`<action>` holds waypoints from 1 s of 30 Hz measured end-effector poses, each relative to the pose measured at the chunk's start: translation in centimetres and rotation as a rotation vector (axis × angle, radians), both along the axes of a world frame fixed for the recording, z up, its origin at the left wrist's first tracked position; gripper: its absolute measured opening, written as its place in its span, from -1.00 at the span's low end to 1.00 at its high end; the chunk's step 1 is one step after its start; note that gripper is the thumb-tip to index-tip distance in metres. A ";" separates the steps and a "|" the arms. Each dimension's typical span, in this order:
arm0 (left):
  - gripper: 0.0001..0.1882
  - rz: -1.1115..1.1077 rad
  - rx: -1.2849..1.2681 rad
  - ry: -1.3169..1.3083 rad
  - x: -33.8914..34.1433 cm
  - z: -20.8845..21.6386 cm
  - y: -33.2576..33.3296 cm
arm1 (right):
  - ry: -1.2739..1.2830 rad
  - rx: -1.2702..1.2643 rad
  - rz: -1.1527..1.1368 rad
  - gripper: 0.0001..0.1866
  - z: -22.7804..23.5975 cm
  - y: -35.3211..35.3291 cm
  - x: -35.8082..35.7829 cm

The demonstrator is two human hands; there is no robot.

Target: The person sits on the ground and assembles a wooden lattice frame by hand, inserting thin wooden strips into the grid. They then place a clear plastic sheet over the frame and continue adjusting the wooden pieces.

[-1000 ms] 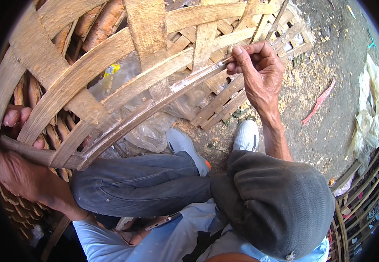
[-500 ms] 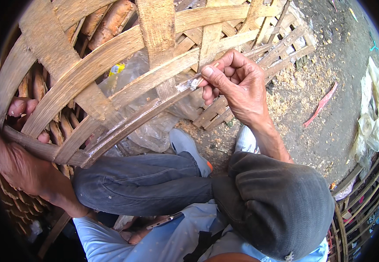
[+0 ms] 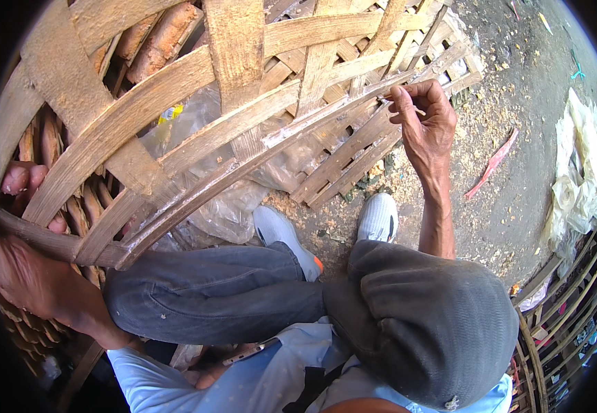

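A large woven bamboo basket (image 3: 238, 62) leans across the upper left, its curved rim facing me. My left hand (image 3: 30, 265) is wrapped around the rim at the far left, with fingertips showing through the gaps in the weave. A whitish smear (image 3: 274, 140) runs along the inner side of the rim. Farther right, close to the same rim, my right hand (image 3: 428, 120) is closed in a pinch, thumb against forefinger. What it pinches, if anything, is too small to make out.
Orange-brown split pieces (image 3: 164, 43) show behind the basket. Clear plastic sheeting (image 3: 223, 213) lies under it. Sawdust-like crumbs and a red strip (image 3: 492, 164) litter the ground. Whitish plastic (image 3: 573, 172) hangs over another slatted basket (image 3: 573, 310) at right.
My right hand has moved right and up along the rim, away from the whitish patch. My left hand keeps its hold. The whole view has shifted slightly.
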State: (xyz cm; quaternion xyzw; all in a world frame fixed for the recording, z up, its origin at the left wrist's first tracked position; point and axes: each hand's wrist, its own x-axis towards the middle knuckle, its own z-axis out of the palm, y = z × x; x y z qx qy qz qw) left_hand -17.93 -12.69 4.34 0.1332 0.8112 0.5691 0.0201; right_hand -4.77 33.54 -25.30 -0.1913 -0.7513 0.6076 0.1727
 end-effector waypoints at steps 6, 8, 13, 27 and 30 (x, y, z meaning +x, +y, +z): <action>-0.32 -0.064 0.204 -0.182 0.1 0.8 0.4 | 0.100 0.143 0.025 -0.88 -0.2 -1.9 -1.2; -0.37 -0.075 0.013 0.022 0.7 -0.9 1.2 | 0.066 0.044 0.065 -0.89 0.2 -2.3 -1.3; -0.48 -0.054 0.122 -0.029 0.8 -0.5 0.7 | 0.106 -0.176 0.045 -0.85 1.3 -1.9 -1.1; -0.58 0.102 -0.010 -0.036 1.3 1.1 4.2 | -0.079 -0.726 0.294 -0.87 6.0 -6.2 -1.8; -0.55 0.107 -0.161 0.146 3.0 -0.4 8.3 | 0.081 -0.625 0.241 -0.87 6.4 -6.9 -1.8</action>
